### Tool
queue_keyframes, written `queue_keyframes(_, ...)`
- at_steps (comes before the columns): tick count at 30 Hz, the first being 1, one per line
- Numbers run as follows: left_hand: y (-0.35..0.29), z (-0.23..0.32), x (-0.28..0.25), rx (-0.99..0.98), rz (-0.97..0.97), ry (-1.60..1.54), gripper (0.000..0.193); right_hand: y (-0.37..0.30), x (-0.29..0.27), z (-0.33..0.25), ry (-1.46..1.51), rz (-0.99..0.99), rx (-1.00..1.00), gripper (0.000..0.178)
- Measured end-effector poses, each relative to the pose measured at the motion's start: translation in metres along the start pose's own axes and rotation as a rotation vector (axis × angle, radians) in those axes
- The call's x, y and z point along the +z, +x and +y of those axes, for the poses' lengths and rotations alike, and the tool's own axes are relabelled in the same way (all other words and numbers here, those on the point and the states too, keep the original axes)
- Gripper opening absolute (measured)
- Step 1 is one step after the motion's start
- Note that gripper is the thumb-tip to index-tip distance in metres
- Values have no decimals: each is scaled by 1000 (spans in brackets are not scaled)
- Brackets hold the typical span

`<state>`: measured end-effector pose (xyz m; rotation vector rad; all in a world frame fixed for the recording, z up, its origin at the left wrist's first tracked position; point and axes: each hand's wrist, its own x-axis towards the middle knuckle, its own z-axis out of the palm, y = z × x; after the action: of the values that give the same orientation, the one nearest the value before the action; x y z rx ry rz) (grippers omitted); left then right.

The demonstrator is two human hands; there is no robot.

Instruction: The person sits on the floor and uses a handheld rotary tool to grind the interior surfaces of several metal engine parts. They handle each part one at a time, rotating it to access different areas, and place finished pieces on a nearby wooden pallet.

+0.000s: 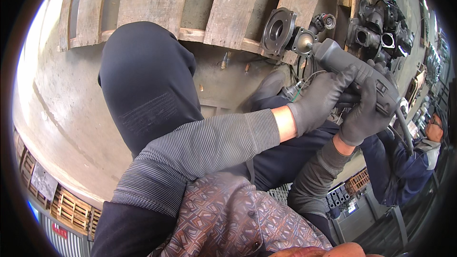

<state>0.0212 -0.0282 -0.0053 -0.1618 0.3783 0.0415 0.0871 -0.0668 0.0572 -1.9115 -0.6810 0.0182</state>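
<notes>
Both my hands, in dark gloves, grip a grey straight grinder (328,56) with a cord trailing from its rear. My left hand (318,99) wraps around the body nearer the front. Behind it, my right hand (369,114) closes on the rear of the housing by the switch. The tool's nose points at the small round flange of a grey cast metal pipe fitting (279,31), which rests on the edge of a wooden pallet (233,4). The tip sits at that flange's face; whether it touches cannot be made out.
A heap of similar castings (378,31) lies at the far right. Cables and a second power tool (290,93) are on the floor beside my foot. Small metal bits (224,60) lie near the pallet. Another person (409,162) sits at the right. Stacked pallets (71,209) stand lower left.
</notes>
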Motion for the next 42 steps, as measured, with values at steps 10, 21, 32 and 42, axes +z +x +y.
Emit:
queue_keyframes(10,3,5,-4,31,-15,-15,61,3,2,6,12,-16,44,52)
queue_keyframes(21,0,3,-3,14,-21,5,65,1,6,0,-45,-34,48,53)
queue_keyframes(32,-1,0,7,-9,34,-32,58,3,-2,-1,-104,-28,-14,50)
queue_keyframes(42,6,5,-7,-6,46,-22,63,3,6,7,-65,-44,81,50)
